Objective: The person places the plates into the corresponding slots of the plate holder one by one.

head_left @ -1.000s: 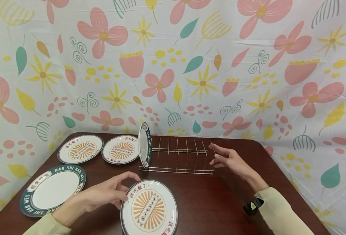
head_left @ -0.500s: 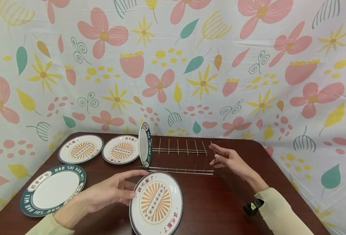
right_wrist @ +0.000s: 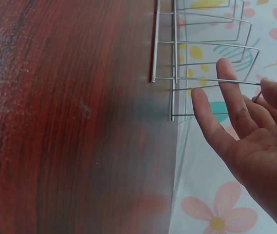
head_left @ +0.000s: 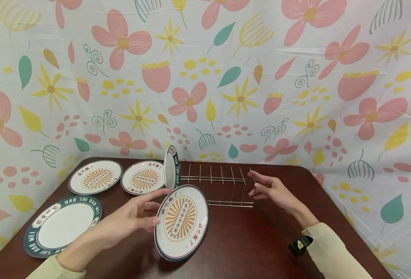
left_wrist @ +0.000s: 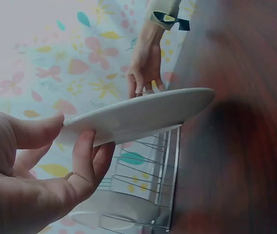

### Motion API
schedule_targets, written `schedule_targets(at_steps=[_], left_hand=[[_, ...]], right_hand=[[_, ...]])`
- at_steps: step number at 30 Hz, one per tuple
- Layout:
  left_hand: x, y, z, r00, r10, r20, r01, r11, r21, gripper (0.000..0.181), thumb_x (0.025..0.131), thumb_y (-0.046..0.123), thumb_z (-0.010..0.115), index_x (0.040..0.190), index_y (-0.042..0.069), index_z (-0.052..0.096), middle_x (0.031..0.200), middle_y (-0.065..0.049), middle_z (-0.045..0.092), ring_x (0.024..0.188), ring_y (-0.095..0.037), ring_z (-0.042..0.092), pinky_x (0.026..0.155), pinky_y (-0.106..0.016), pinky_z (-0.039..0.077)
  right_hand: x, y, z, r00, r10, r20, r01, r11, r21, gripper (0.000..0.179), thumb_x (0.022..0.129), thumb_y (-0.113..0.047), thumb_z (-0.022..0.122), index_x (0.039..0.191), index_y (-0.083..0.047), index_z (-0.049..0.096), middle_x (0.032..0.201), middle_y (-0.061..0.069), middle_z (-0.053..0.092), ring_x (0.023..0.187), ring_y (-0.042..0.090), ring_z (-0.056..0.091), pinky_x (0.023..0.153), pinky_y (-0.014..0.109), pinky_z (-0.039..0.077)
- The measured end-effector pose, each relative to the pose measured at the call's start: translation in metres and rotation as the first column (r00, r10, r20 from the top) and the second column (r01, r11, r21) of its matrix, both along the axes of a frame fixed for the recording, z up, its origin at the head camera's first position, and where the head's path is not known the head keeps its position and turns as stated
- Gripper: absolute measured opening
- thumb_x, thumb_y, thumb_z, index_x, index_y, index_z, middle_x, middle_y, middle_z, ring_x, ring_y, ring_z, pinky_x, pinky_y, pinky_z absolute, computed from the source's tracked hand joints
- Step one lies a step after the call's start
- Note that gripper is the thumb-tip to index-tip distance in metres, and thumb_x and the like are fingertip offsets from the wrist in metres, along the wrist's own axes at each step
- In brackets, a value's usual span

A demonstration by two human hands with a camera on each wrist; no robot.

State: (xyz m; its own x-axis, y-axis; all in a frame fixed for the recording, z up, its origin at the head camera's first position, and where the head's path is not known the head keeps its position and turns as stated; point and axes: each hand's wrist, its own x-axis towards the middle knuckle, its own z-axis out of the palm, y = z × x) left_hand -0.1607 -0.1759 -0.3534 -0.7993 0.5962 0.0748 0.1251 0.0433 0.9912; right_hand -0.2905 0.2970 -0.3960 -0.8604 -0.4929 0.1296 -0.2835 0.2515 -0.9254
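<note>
My left hand [head_left: 130, 217] pinches the left edge of a white plate [head_left: 181, 223] with an orange sunburst centre and red lettering. The plate is tilted and held off the table, in front of the wire dish rack [head_left: 230, 204]. In the left wrist view the plate [left_wrist: 143, 114] shows nearly edge-on, with fingers beneath it. My right hand [head_left: 273, 192] pinches the end wire of the rack between thumb and forefinger; in the right wrist view the other fingers of the right hand [right_wrist: 260, 131] extend loosely. A green-rimmed plate [head_left: 171, 170] stands upright in the rack's left end.
Two sunburst plates lie flat at the back left: one plate [head_left: 95, 177] in the corner, another plate [head_left: 143, 177] beside the rack. A larger green-rimmed plate [head_left: 64, 224] lies nearer, by the left forearm. A patterned cloth [head_left: 205, 77] hangs behind the dark table [head_left: 254, 244].
My left hand has raised the sunburst plate, bringing it toward the rack and tilting it more upright. The right hand stays at the rack's end wire.
</note>
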Motion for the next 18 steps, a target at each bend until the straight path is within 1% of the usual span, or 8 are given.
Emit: schedule_targets(at_steps=[5,10,14,18], left_hand=[[0.003,-0.001,0.009,0.996,0.066,-0.062,-0.067,0.998,-0.012,0.069,0.103,0.004,0.065,0.164,0.016,0.035,0.136,-0.029,0.058,0.117,-0.032,0.064,0.089,-0.041,0.059],[0.007,-0.002,0.019,0.982,0.139,-0.126,-0.141,0.990,-0.008,0.071,0.103,0.003,0.066,0.164,0.015,0.034,0.133,-0.029,0.058,0.119,-0.028,0.063,0.091,-0.038,0.059],[0.007,-0.001,0.026,0.966,0.191,-0.174,-0.190,0.982,0.020,0.071,0.102,-0.001,0.066,0.164,0.014,0.034,0.131,-0.029,0.058,0.120,-0.031,0.063,0.091,-0.038,0.060],[0.006,-0.001,0.031,0.956,0.228,-0.182,-0.224,0.974,0.043,0.071,0.101,-0.003,0.065,0.163,0.016,0.035,0.131,-0.029,0.058,0.121,-0.038,0.062,0.090,-0.039,0.060]], right_hand=[[0.000,-0.001,0.000,1.000,0.001,-0.004,-0.001,1.000,0.002,0.057,0.112,-0.006,0.049,0.164,0.001,0.028,0.166,0.027,0.029,0.105,0.031,0.072,0.096,0.060,0.054],[0.000,-0.001,0.001,1.000,0.003,-0.008,-0.003,1.000,-0.001,0.057,0.112,-0.005,0.048,0.164,0.003,0.027,0.166,0.028,0.029,0.105,0.031,0.073,0.095,0.060,0.054],[0.000,-0.001,0.001,1.000,0.004,-0.010,-0.004,1.000,-0.004,0.057,0.112,-0.005,0.048,0.164,0.003,0.027,0.165,0.029,0.029,0.104,0.031,0.073,0.095,0.061,0.054],[-0.001,0.000,-0.001,1.000,0.004,-0.009,-0.004,1.000,0.000,0.057,0.112,-0.005,0.048,0.164,0.003,0.027,0.165,0.029,0.029,0.105,0.031,0.072,0.095,0.061,0.054]])
